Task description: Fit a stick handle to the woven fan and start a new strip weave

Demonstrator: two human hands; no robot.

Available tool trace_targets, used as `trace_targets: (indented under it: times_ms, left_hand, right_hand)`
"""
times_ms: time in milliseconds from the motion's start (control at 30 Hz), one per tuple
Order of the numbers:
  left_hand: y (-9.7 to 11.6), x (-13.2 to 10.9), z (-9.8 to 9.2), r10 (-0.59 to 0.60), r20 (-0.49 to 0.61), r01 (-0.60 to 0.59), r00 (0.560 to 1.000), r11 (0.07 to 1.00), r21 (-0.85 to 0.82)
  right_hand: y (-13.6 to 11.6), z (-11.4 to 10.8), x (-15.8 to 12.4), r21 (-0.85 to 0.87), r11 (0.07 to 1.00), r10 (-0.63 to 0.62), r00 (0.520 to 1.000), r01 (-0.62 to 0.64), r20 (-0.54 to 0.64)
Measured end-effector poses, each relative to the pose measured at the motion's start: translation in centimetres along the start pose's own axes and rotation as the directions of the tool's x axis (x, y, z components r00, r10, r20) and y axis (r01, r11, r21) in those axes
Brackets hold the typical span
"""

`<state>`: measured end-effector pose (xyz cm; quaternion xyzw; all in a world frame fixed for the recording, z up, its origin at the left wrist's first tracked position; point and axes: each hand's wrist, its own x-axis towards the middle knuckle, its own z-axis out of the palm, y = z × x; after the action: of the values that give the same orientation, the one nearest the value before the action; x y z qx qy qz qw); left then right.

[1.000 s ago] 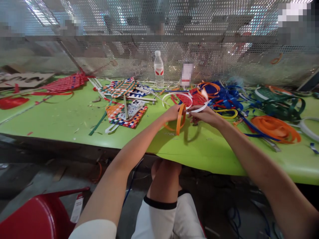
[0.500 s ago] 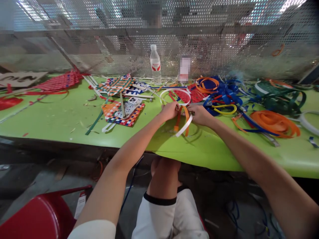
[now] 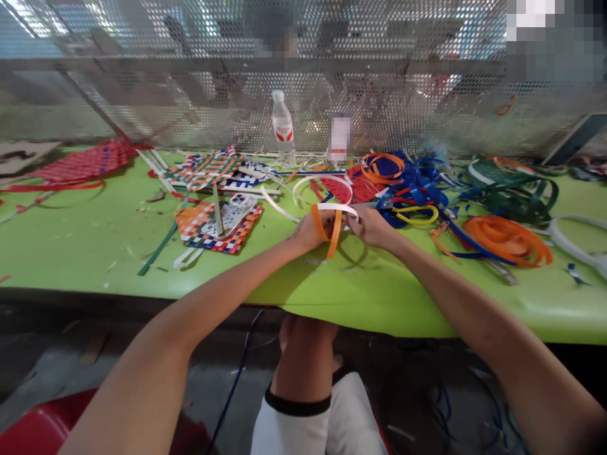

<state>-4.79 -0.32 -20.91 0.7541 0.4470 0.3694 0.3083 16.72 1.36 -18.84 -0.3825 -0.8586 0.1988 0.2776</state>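
Observation:
Close together above the green table, both hands work on flat plastic strips. My left hand is closed around an orange strip, whose two ends stick out past the fingers. Across the top of it runs a white strip, and my right hand pinches this strip near its right end. The fingertips are partly hidden, so how the strips cross cannot be made out. Just right of my right hand lie scissors with yellow handles.
Left of the hands, a phone rests on a checkered woven piece. Behind stands a water bottle before a perforated metal screen. Orange strip coils, green strips and blue strips lie to the right.
My hands have turned the strips: the white one, hanging low in front before, now lies across the top. The orange ends have swung round, and the view has shifted slightly right.

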Motion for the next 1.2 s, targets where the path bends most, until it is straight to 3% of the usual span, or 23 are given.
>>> trace_targets:
  times_ms: [100,200,467,700,933,1200]
  left_hand:
    - [-0.6,-0.4,-0.8,0.067,0.019,-0.069,0.998,0.986,0.151]
    - [-0.8,-0.8,-1.4,0.073,0.053,-0.081,0.996,0.981,0.179]
    - [-0.2,-1.6,-2.2,0.010,0.114,-0.022,0.993,0.994,0.105]
    - [0.4,-1.6,-2.2,0.011,0.097,-0.030,0.995,0.980,0.195]
    - [0.3,-1.6,-3.3,-0.067,0.148,0.040,0.987,0.983,0.179]
    - [-0.3,-1.7,-4.1,-0.052,0.161,0.004,0.986,0.958,0.287]
  right_hand:
    - [0.2,-0.3,-0.5,0.001,1.000,0.017,1.000,-0.017,-0.011]
    - [0.6,-0.7,-0.8,0.005,0.998,0.068,0.997,-0.068,-0.040]
    - [-0.5,-1.3,-1.7,0.083,0.974,0.215,0.974,-0.210,-0.070]
    - [-0.1,-0.8,-1.7,0.161,0.957,0.255,0.964,-0.242,-0.070]
    - [1.1,-1.6,-1.8,0.074,0.959,0.279,0.954,-0.272,-0.109]
    - [2.1,-2.5,-2.1,-0.054,0.962,0.260,0.959,-0.267,-0.109]
